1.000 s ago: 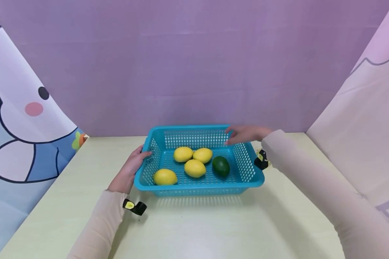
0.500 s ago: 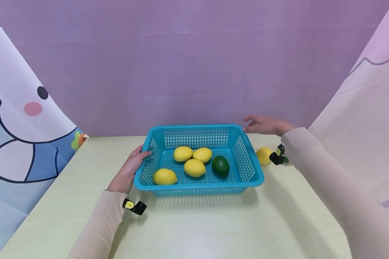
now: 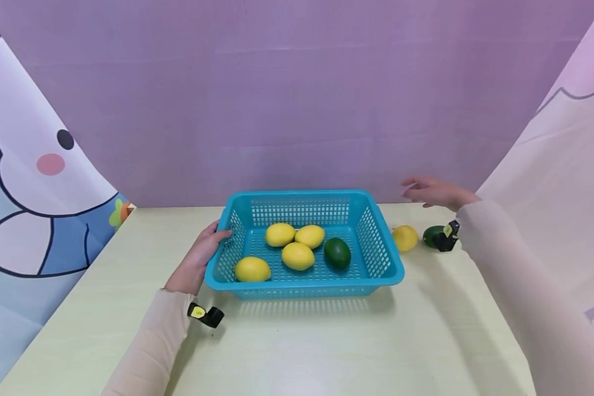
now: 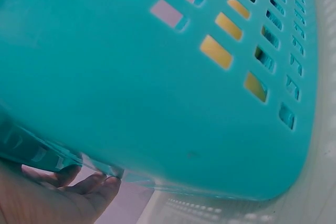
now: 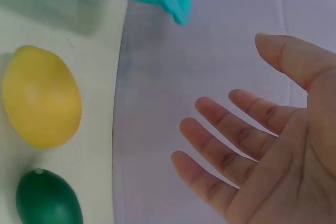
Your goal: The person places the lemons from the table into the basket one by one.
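A blue plastic basket (image 3: 304,285) with perforated walls stands in the middle of the table. Inside it are several lemons (image 3: 298,257) and one dark green avocado-shaped fruit (image 3: 337,253). My left hand (image 3: 198,258) grips the basket's left rim, thumb over the edge; in the left wrist view the fingers (image 4: 86,190) show at that rim. To the right of the basket my right hand (image 3: 435,192) hovers with spread fingers and an empty palm. Below it on the table lie another lemon (image 5: 42,97) and another dark green fruit (image 5: 48,198), the latter partly hidden by the wrist camera in the head view.
A purple cloth (image 3: 297,99) hangs behind the table's far edge. Printed cloths stand at the left (image 3: 39,187) and right (image 3: 564,165). The pale table (image 3: 297,352) extends in front of the basket.
My right hand has moved from over the basket's right end out to the right, uncovering the lemon and green fruit on the table. The left hand and basket stay put.
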### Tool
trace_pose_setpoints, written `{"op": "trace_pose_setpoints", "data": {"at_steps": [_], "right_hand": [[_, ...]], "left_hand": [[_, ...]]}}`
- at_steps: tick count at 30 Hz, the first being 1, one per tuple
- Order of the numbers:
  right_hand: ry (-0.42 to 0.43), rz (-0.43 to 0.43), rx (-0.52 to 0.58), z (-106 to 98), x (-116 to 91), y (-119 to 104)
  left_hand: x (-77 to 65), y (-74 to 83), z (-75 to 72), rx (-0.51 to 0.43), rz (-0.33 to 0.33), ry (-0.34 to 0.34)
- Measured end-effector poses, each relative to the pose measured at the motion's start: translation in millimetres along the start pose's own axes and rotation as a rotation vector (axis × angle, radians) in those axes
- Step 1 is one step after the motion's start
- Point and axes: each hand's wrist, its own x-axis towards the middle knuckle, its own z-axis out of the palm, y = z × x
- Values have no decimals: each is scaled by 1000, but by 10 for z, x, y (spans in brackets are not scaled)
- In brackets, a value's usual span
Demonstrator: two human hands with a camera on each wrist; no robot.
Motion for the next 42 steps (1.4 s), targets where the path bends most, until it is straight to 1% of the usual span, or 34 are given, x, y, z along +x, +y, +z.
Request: {"op": "trace_pose_setpoints", "data": {"at_steps": [4, 7, 13, 17, 19, 23, 25, 29, 31, 36, 42], "right_hand": [[23, 27, 54, -64, -51, 177], [58, 59, 56, -90, -81, 307], [98, 134, 30, -71, -145, 562], [123, 158, -19, -23, -173, 708], [146, 168, -65, 12, -180, 761], [185, 174, -153, 97, -188, 840], [185, 182, -187, 140, -191, 870], [156, 196, -202, 227, -177, 945], [149, 191, -199, 272, -158, 1002], [165, 155, -217, 388, -113, 1154], [191, 143, -228, 475, -81, 1251]], "left_hand": [[-10, 16, 9, -4, -11, 6], [-7, 17, 11, -7, -17, 8], [-4, 11, 15, -10, -19, 11], [-13, 9, 21, -18, -16, -1], [-17, 9, 17, -21, -15, -4], [-17, 10, 6, -27, -8, -9], [-14, 7, 3, -25, -4, -12], [-8, -4, 1, -16, -9, -7], [-3, -6, 4, -13, -15, -1], [5, -7, 10, -17, -22, -3], [2, 4, 10, -16, -20, 0]]}}
